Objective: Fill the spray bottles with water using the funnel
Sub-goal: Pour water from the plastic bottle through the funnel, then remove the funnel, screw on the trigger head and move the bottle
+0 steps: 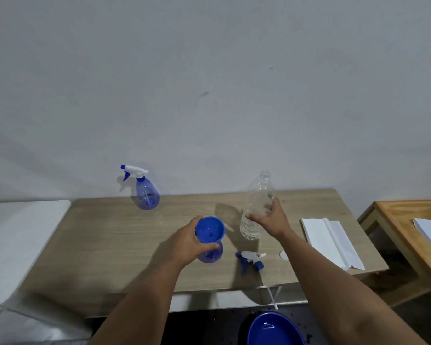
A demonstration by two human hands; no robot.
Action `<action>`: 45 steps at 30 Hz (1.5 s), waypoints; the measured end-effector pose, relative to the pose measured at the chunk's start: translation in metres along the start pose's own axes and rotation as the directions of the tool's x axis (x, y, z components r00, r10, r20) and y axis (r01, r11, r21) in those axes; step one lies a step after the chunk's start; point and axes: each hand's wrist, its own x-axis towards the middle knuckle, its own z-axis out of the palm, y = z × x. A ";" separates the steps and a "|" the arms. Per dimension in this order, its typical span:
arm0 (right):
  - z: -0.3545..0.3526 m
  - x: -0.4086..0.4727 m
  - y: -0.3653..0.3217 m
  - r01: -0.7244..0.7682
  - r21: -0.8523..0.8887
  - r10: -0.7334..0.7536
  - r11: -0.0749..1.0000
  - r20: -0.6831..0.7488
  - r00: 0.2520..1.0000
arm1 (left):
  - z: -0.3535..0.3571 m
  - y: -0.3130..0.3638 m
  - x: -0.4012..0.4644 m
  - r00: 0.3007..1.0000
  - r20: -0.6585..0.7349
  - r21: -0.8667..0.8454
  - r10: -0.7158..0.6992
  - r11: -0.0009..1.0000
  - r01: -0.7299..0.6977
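A blue funnel (210, 229) sits in the neck of an open blue spray bottle (210, 255) near the table's middle. My left hand (188, 241) grips the funnel and bottle neck from the left. My right hand (271, 219) holds a clear, uncapped plastic water bottle (256, 202) standing upright just right of the funnel, with a little water at its bottom. The unscrewed spray head (250, 260) lies on the table in front of the water bottle, its tube hanging past the front edge. A second blue spray bottle (146, 192) with its head on stands at the back left.
The wooden table (110, 235) stands against a grey wall. A white cap (283, 255) lies beside the spray head. White folded paper (331, 241) lies at the table's right. A blue basin (274, 329) sits on the floor below. A white surface (15, 245) stands left, another wooden table (408, 220) right.
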 end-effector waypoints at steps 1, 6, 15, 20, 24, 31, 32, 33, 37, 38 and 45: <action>0.001 -0.002 0.004 -0.019 -0.027 0.019 0.999 0.012 1.000 | 0.000 0.001 -0.001 1.000 0.006 0.000 -0.003 1.000 0.003; 0.012 -0.013 0.019 -0.144 -0.260 0.151 0.955 0.006 0.988 | 0.001 0.000 -0.003 0.999 0.026 -0.029 -0.019 0.999 0.020; 0.028 -0.032 0.005 -0.113 -0.536 0.162 0.837 0.046 0.986 | 0.010 -0.017 -0.008 0.988 0.056 -0.009 -0.144 0.989 0.145; 0.043 -0.039 -0.042 0.044 -0.523 0.033 0.851 0.136 0.990 | 0.021 -0.028 0.000 0.978 0.074 0.022 -0.195 0.981 0.194; 0.062 -0.041 -0.083 0.205 -0.549 -0.059 0.810 0.271 0.961 | 0.029 -0.023 0.010 0.972 0.111 -0.021 -0.209 0.977 0.212; 0.106 -0.032 -0.111 0.373 -0.804 0.124 0.462 0.476 0.871 | 0.045 -0.032 0.023 0.953 0.123 -0.162 -0.278 0.941 0.296; 0.111 -0.032 -0.111 0.386 -0.812 0.139 0.439 0.485 0.863 | 0.045 -0.032 0.023 0.951 0.125 -0.156 -0.283 0.941 0.301; 0.115 -0.033 -0.111 0.400 -0.817 0.145 0.416 0.494 0.857 | 0.047 -0.035 0.024 0.947 0.128 -0.160 -0.295 0.936 0.313; 0.121 -0.032 -0.112 0.422 -0.810 0.137 0.407 0.511 0.849 | 0.056 -0.056 0.035 0.951 0.118 -0.209 -0.284 0.929 0.304; 0.121 -0.031 -0.113 0.414 -0.809 0.141 0.417 0.508 0.850 | 0.058 -0.062 0.038 0.952 0.125 -0.182 -0.279 0.937 0.298; 0.121 -0.031 -0.111 0.434 -0.818 0.109 0.379 0.505 0.856 | 0.048 -0.050 0.033 0.956 0.145 -0.118 -0.254 0.955 0.272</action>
